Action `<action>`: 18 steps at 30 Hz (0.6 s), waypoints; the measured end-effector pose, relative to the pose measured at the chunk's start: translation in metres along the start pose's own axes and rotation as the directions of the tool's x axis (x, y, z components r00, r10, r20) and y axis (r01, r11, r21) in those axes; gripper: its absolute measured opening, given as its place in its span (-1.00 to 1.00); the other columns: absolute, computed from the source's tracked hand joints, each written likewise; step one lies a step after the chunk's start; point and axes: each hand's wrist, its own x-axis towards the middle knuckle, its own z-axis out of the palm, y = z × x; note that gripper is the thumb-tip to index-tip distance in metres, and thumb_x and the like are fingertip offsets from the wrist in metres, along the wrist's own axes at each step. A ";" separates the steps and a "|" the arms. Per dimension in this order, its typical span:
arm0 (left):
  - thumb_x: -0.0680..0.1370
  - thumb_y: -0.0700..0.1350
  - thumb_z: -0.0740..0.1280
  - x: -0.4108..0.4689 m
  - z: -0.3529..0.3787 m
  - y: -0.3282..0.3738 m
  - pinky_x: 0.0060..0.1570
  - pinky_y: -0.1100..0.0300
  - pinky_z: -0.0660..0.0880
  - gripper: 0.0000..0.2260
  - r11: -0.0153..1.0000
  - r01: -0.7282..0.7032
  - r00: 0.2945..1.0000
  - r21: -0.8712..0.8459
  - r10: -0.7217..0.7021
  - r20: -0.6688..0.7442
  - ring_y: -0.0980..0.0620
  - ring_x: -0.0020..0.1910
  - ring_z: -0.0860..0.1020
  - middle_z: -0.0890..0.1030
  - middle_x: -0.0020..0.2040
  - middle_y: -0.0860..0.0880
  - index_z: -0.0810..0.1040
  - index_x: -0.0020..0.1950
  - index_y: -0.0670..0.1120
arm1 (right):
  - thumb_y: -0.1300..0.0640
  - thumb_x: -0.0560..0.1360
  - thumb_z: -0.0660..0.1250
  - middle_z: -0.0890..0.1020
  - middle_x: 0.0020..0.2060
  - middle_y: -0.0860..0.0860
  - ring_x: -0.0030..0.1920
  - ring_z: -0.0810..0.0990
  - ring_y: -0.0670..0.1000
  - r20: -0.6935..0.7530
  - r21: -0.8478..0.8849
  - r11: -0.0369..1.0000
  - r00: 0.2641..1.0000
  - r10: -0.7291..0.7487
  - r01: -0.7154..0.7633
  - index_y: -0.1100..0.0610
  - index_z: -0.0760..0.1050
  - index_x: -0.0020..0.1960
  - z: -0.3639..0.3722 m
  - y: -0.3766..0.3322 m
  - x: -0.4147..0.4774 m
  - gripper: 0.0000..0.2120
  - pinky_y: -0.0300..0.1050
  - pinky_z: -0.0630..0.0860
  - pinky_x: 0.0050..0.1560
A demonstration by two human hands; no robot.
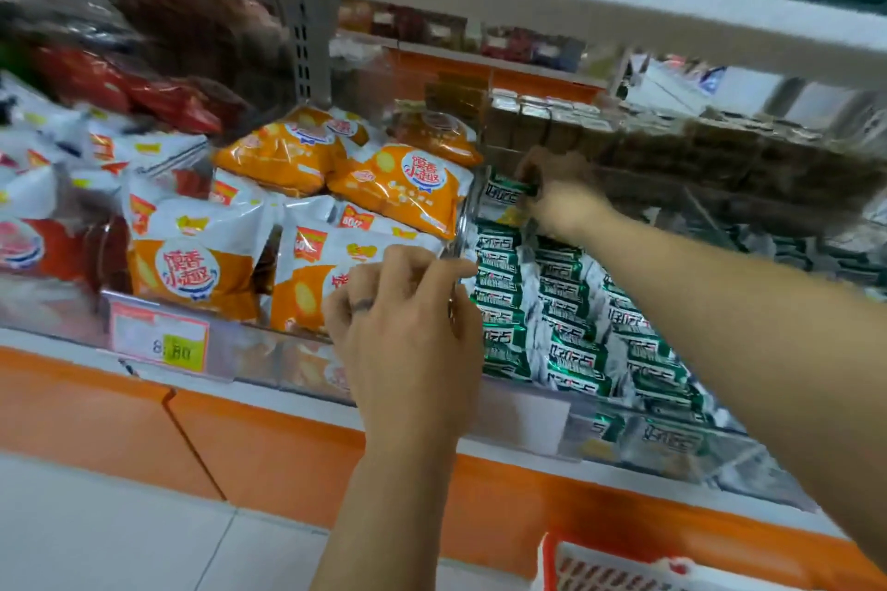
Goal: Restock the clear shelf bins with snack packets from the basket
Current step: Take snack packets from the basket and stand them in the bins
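Snack packets in green and white (571, 341) stand in close rows inside the clear bin (528, 418) at the middle of the shelf, filling it from the front wall back towards the rear. The right hand (559, 187) reaches deep into this bin with the arm stretched over the rows, and its fingers are curled round one green packet (504, 194), held upright at the very back, just beside the clear divider (463, 226). The left hand (408, 331) is nearer the front; its fingers are bent, and thumb and forefinger pinch the top edge of that divider, which parts the green rows from the orange packets (403, 187) piled in the neighbouring bin on the left. The two hands are apart, one behind the other along the divider. A price tag (161, 343) (its print mostly blurred) is fixed to the front of the left bin. Brown packets (720, 149) fill a bin to the right. At the bottom edge, below the shelf, the rim of the red-and-white basket (605, 566) shows.
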 end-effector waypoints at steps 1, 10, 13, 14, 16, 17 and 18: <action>0.39 -0.16 0.35 0.000 0.001 0.000 -0.10 0.07 0.21 -0.83 1.000 -0.012 1.000 -0.012 0.011 -0.021 -0.05 -0.21 0.37 0.54 -0.17 0.04 0.64 -0.12 0.08 | 0.21 0.49 0.34 0.52 0.12 0.16 0.08 0.52 0.16 0.005 -0.046 0.999 1.000 -0.006 0.007 0.04 0.46 0.11 0.007 -0.001 0.005 -0.79 -0.14 0.36 -0.11; 0.39 -0.14 0.39 0.001 0.011 -0.002 -0.07 0.10 0.21 -0.86 0.999 -0.028 0.994 -0.033 0.024 -0.107 -0.04 -0.21 0.45 0.56 -0.16 0.07 0.66 -0.17 0.09 | 0.19 0.52 0.32 0.47 0.22 0.13 0.22 0.39 0.20 -0.111 -0.312 0.948 0.988 -0.107 0.068 0.06 0.48 0.27 0.025 0.004 0.012 -0.68 0.01 0.37 0.15; 0.38 -0.14 0.39 0.001 0.012 -0.002 -0.08 0.11 0.20 -0.87 0.999 -0.025 0.993 -0.027 0.022 -0.115 -0.05 -0.23 0.47 0.56 -0.17 0.06 0.65 -0.17 0.09 | 0.17 0.55 0.28 0.55 0.15 0.18 0.13 0.49 0.22 -0.078 -0.261 0.962 0.991 -0.110 0.087 -0.02 0.41 0.36 0.027 0.005 0.003 -0.60 0.02 0.40 0.12; 0.38 -0.14 0.39 0.001 0.012 -0.002 -0.07 0.11 0.20 -0.87 0.999 -0.026 0.993 -0.025 0.023 -0.119 -0.05 -0.23 0.47 0.56 -0.17 0.06 0.65 -0.17 0.09 | 0.18 0.55 0.28 0.57 0.10 0.20 0.09 0.51 0.23 -0.081 -0.237 0.966 0.989 -0.121 0.099 -0.03 0.38 0.39 0.027 0.006 -0.002 -0.57 0.01 0.42 0.09; 0.38 -0.14 0.38 0.000 0.013 -0.002 -0.07 0.11 0.20 -0.87 0.999 -0.026 0.992 -0.024 0.023 -0.128 -0.04 -0.22 0.46 0.56 -0.17 0.06 0.65 -0.18 0.08 | 0.19 0.54 0.26 0.60 0.04 0.21 0.04 0.53 0.24 -0.099 -0.198 0.972 0.984 -0.149 0.127 -0.02 0.35 0.42 0.026 0.009 -0.012 -0.55 0.00 0.45 0.04; 0.39 -0.14 0.37 0.000 0.013 -0.002 -0.07 0.10 0.21 -0.87 0.999 -0.025 0.991 -0.023 0.022 -0.132 -0.03 -0.22 0.45 0.56 -0.18 0.06 0.65 -0.18 0.09 | 0.20 0.54 0.24 0.61 0.03 0.21 0.02 0.55 0.24 -0.082 -0.202 0.970 0.985 -0.153 0.134 -0.02 0.35 0.42 0.024 0.010 -0.018 -0.54 0.00 0.47 0.00; 0.39 -0.14 0.35 0.000 0.013 -0.002 -0.07 0.10 0.21 -0.86 0.999 -0.024 0.991 -0.025 0.020 -0.133 -0.02 -0.21 0.43 0.56 -0.18 0.06 0.65 -0.18 0.09 | 0.22 0.54 0.21 0.62 0.03 0.20 0.01 0.56 0.23 -0.047 -0.200 0.969 0.987 -0.154 0.142 -0.03 0.34 0.42 0.023 0.012 -0.024 -0.53 -0.01 0.48 -0.02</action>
